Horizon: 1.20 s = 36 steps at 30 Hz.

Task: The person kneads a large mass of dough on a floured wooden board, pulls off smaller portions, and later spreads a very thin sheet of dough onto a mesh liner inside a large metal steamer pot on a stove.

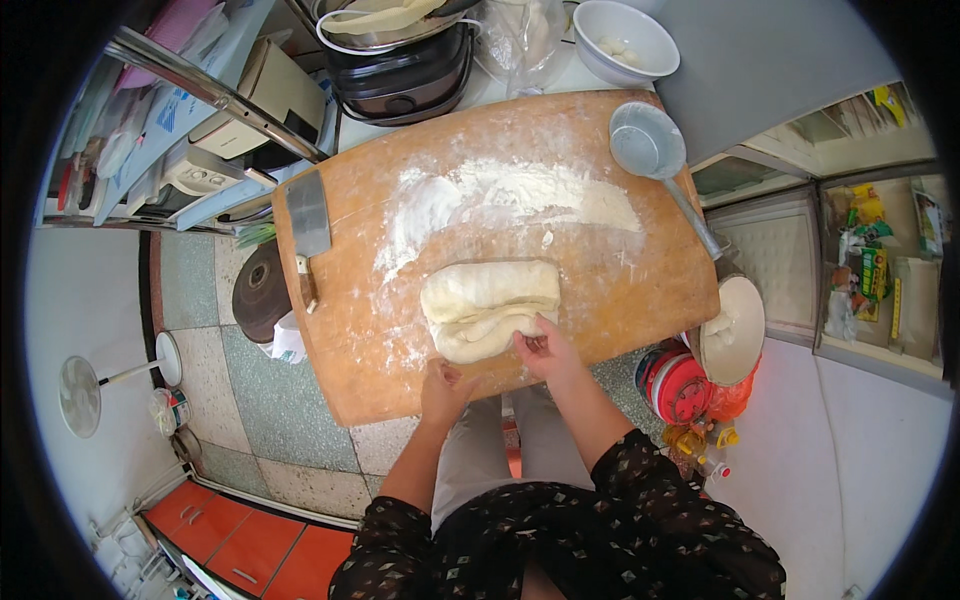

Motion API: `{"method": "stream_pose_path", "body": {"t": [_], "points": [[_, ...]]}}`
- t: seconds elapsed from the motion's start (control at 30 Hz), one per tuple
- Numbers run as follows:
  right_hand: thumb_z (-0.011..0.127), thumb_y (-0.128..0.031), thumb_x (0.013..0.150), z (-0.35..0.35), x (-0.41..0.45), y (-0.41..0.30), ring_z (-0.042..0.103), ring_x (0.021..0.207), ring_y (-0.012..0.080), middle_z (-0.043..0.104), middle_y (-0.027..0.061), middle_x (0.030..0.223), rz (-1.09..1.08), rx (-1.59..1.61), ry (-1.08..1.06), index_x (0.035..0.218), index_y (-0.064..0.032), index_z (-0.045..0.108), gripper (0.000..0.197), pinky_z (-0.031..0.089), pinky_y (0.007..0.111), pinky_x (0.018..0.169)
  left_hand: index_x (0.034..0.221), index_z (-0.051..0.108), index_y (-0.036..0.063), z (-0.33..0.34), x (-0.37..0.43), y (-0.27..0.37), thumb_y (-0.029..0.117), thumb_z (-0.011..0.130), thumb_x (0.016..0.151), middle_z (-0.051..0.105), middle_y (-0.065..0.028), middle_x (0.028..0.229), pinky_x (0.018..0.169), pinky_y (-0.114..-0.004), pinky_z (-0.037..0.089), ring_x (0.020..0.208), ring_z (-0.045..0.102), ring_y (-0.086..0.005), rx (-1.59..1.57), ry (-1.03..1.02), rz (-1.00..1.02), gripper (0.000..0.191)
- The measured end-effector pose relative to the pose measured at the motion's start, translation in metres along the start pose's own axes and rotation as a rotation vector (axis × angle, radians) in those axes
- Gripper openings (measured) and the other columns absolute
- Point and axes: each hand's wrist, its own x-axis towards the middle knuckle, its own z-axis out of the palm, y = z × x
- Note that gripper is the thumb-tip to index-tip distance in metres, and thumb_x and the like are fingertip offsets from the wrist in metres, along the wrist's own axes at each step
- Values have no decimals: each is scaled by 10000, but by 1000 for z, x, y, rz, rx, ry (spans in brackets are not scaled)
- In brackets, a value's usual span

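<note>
A folded slab of dough (491,292) lies near the front of a floured wooden board (360,315). Its near side is rolled over into a thick fold. My right hand (546,351) is at the lower right corner of the dough, thumb and fingers pinching its edge. Just below the lower left corner is my left hand (448,390), fingers curled. Whether those fingertips grip the dough is hard to see. Loose white flour (495,195) spreads in an arc behind the dough.
A cleaver (307,214) rests along the board's left edge. A metal ladle (646,140) sits at the back right, its handle overhanging the edge. Behind stand a dark electric cooker (401,75) and a white bowl (626,41). A flour container (731,330) is right of the board.
</note>
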Motion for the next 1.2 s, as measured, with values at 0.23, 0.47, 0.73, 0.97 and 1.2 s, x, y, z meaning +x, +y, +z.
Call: {"method": "stream_pose_path", "body": {"t": [0.23,0.47,0.73,0.97,1.2], "points": [[559,-83,767,29,23,-8,489,860,282,469,155,869,59,128,207,885,79,449,228,505,397,737,1249,280,0,56,4,20,278,552,736,182,-251,1307,980,-529,31,1245,124,-367,916,439,628,643],[475,-114,794,17,-39,-24,507,580,183,505,88,698,-127,-797,94,800,-17,497,100,492,291,556,1311,247,158,48,74,67,328,402,818,135,-108,1382,991,-523,-3,1279,96,-279,887,420,480,544],[389,-33,703,34,38,-9,449,461,125,481,49,510,-343,-1163,-204,569,-41,523,190,331,235,404,1311,249,229,41,106,90,370,349,840,131,-70,1388,997,-514,-11,1286,75,-246,1088,310,397,502],[508,-73,623,37,74,1,551,567,253,568,134,594,-627,-1820,55,532,-59,583,118,418,347,525,1333,177,213,32,119,92,391,324,849,55,-103,1392,988,-523,-43,1285,-42,-285,1097,132,278,537],[537,-102,610,28,87,-17,558,602,261,577,117,618,-240,-1786,23,555,-75,591,81,429,353,564,1331,184,205,31,125,96,444,387,804,43,-121,1388,972,-540,-81,1279,-67,-311,1048,13,234,613]]}}
